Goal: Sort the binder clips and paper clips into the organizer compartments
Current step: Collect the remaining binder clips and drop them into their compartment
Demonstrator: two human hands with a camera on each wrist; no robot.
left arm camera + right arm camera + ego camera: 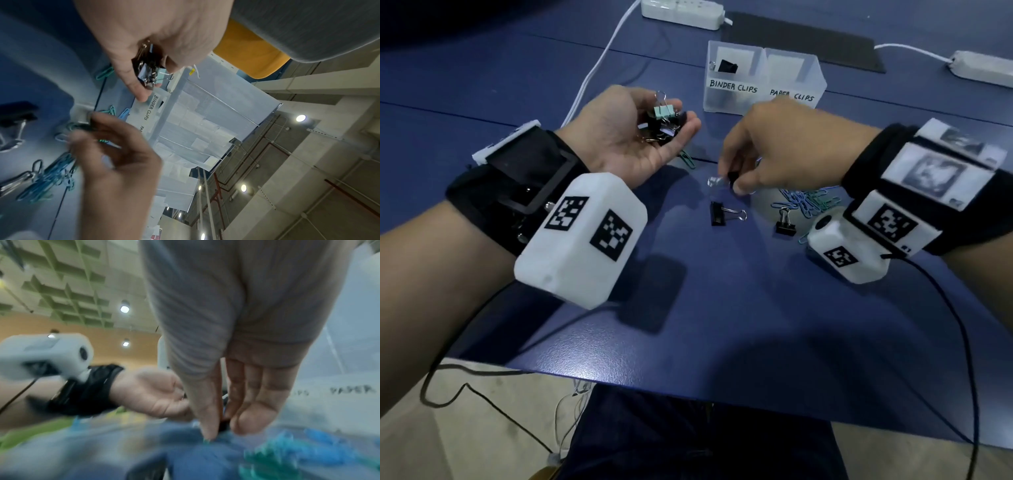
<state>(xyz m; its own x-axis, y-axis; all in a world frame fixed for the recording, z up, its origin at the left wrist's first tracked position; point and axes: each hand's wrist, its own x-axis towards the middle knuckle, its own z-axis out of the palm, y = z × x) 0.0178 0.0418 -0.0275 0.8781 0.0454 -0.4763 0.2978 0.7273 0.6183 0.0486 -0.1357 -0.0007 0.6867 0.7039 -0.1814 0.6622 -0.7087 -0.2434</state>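
Between the thumb and fingers of the right hand (774, 147) sits a small black binder clip (732, 178), pinched just above the blue table (722, 308), its wire loops sticking out toward the left hand (619, 133). That hand waits close by, palm up and cupped, with a little pile of binder clips (664, 121) lying in it. I think the pinched clip goes there next, a short trip to the left. Two more black clips (719, 213) lie on the table nearer the person. Blue paper clips (804, 200) are heaped under the right wrist. Farther back stands the organizer (763, 80), one black clip in its binder side.
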